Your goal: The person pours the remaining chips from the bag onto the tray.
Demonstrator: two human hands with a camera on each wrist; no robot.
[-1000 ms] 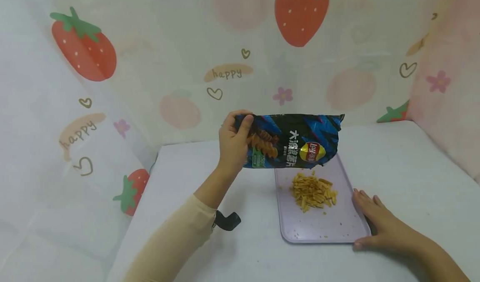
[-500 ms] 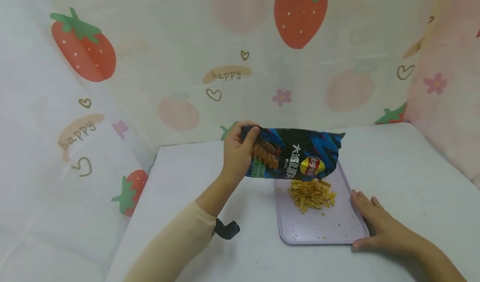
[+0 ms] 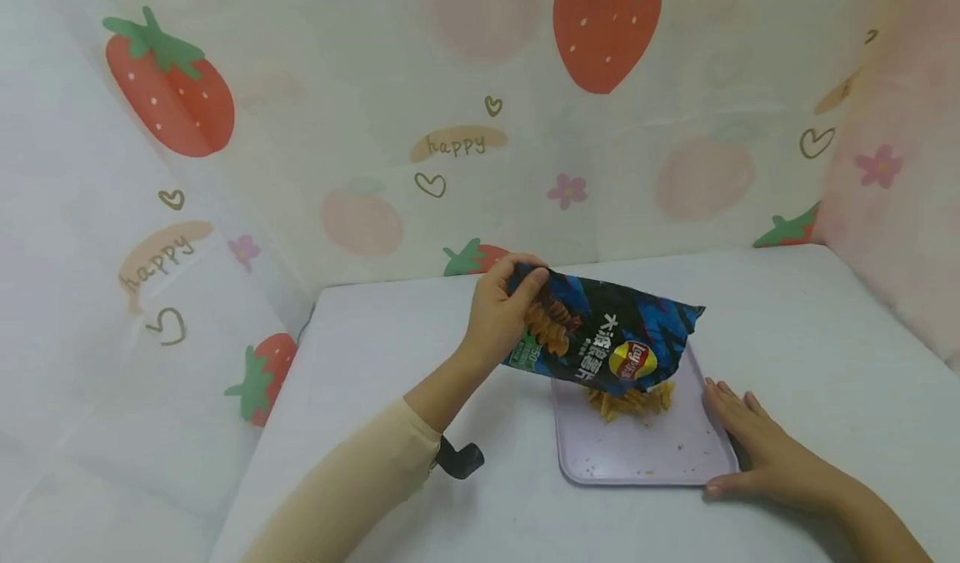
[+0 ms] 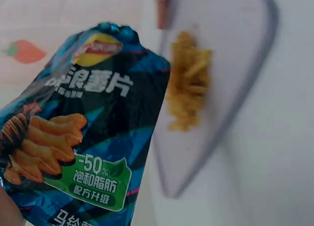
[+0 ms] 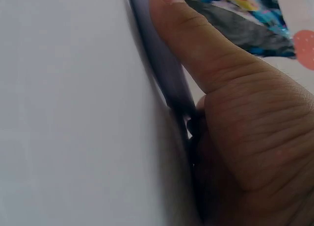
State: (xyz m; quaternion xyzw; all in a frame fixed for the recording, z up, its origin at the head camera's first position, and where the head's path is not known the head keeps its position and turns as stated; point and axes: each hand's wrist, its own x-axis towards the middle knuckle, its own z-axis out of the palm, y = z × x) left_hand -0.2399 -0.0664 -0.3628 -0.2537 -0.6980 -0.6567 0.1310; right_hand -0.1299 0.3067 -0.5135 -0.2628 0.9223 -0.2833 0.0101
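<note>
Fingers of the right hand [image 3: 772, 459] lie straight by the near right corner of the tray [image 3: 622, 463], thumb apart. Farther, the left hand [image 3: 495, 317] has its fingers clamped on the bag [image 3: 633, 317], tipped over the chips [image 3: 633, 405]. Pouring seems the step; next may need a small shake.

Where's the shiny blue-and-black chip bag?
Head view, right of centre: the bag is in the left hand, partly hiding the rectangular lavender tray.

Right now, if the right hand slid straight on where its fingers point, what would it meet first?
The right hand would probably meet the purple tray first; it lies at the fingertips, though contact is unclear.
</note>
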